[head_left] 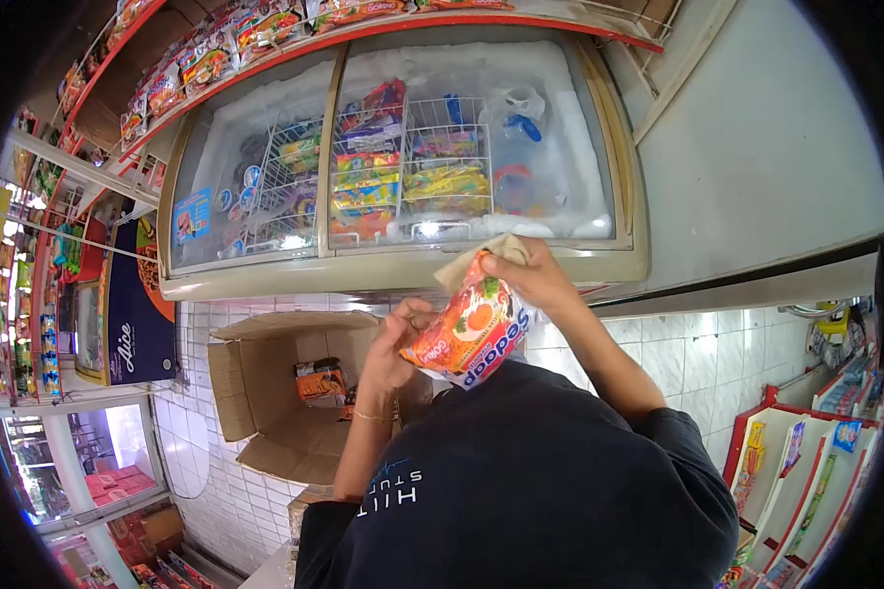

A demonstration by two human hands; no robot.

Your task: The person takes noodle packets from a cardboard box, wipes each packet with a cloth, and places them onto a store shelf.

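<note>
An orange and white Sedaap instant noodle packet (476,324) is held up in front of my chest, tilted. My left hand (395,344) grips its lower left end, fingers curled at the edge. At the upper end, my right hand (532,273) is closed on a beige cloth (459,267), which lies against the packet, with the thumb over the packet's corner. Some of the right fingers are hidden behind the cloth and packet.
Beyond my hands stands an ice cream freezer (403,267) with glass lids and wire baskets. Below left, an open cardboard box (295,447) holds several packets (322,383). A red-edged shelf (363,22) with noodle packets runs above the freezer. Another rack (771,442) stands at right.
</note>
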